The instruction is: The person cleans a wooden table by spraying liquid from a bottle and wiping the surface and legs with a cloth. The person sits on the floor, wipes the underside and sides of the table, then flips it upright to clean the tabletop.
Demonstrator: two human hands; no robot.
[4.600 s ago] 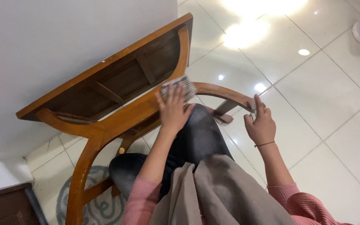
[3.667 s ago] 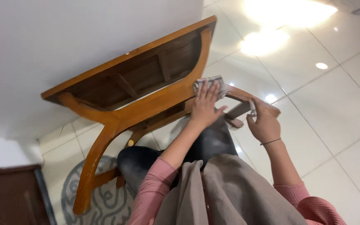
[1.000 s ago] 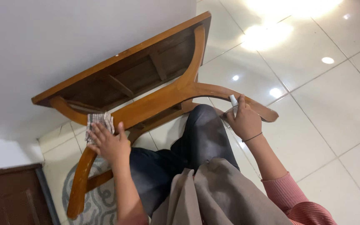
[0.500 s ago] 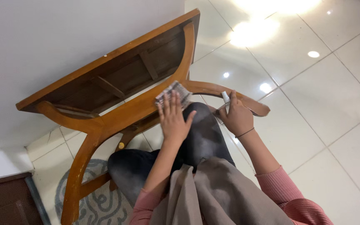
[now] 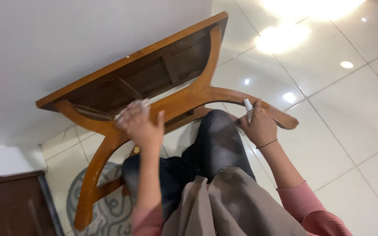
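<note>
Left hand: fingers spread, palm pressing a light cloth flat against the curved leg frame of the wooden table; the cloth is blurred and mostly hidden under the fingers. Right hand: closed around a small white bottle, held upright, touching the far end of the same curved frame. A thin dark band sits on the right wrist. The table stands against a white wall beyond both hands. Between the hands: a knee in dark trousers. Below the left hand: a patterned rug on the glossy tiled floor
</note>
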